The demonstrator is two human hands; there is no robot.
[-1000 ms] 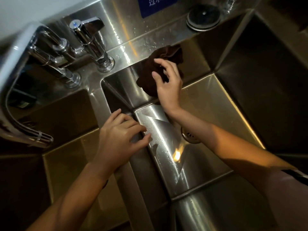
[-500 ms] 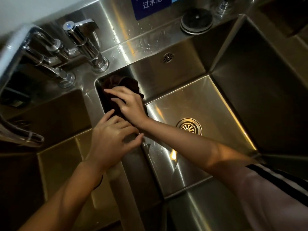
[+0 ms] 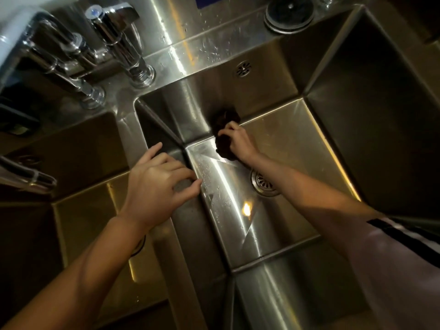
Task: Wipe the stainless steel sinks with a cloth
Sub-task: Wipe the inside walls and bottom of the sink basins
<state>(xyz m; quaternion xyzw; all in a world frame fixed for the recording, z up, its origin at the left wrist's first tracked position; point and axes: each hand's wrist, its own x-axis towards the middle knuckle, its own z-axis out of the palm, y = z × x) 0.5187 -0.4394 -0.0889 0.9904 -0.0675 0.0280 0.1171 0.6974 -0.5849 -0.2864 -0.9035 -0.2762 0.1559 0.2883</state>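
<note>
Two stainless steel sinks lie below me, the right sink deep and bright, the left sink dimmer. My right hand grips a dark brown cloth, bunched up, at the seam where the right sink's back wall meets its floor. My left hand rests with spread fingers on the steel divider between the two sinks, its fingertips reaching over the edge into the right sink.
Chrome taps stand on the back ledge at upper left. A round drain sits in the right sink's floor, an overflow grille on its back wall. A black round stopper lies on the ledge.
My right hand has swept the cloth from the sink's far-left corner rightward and down to the foot of the back wall. My left hand has stayed on the divider.
</note>
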